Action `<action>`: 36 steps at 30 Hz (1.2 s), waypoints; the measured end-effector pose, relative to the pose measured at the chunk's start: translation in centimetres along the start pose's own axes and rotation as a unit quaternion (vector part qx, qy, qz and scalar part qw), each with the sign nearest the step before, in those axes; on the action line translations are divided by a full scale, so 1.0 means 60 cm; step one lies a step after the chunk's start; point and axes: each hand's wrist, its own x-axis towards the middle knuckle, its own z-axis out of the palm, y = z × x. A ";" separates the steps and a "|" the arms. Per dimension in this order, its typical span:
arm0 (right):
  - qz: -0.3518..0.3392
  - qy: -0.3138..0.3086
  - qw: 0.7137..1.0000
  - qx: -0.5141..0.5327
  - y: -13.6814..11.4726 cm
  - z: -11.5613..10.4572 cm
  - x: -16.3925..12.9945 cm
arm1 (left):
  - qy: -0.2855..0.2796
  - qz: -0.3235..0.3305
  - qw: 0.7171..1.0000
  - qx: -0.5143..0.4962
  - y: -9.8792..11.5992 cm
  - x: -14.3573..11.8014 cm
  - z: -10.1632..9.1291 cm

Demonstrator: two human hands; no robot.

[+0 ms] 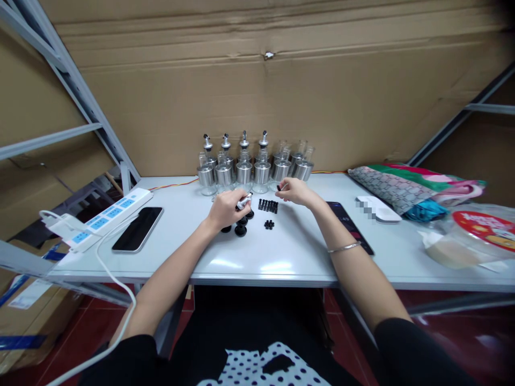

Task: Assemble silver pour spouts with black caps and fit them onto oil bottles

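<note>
Apparently left hand (226, 209) grips a spout (244, 201); right hand (293, 190) pinches 1 black bit (279, 188) (tiny, indistinct).

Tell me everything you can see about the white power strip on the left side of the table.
The power strip is a long white bar, plastic by its look, with a row of blue socket faces along its top. It lies flat and slantwise near the table's left edge, beside a dark phone lying face up. A white plug sits at its near end, and a white cable trails from there off the table's front. Neither hand touches it.
</note>
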 end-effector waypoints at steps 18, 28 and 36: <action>0.017 -0.147 0.988 -0.048 0.027 -0.007 0.001 | -0.032 -0.017 0.999 -0.005 0.003 -0.003 0.004; -0.018 -0.139 0.980 -0.143 0.023 -0.013 -0.002 | -0.040 -0.006 0.999 -0.025 0.009 0.000 0.004; -0.061 -0.096 0.980 -0.164 0.026 0.003 0.006 | -0.053 -0.014 0.998 -0.028 0.008 -0.002 0.005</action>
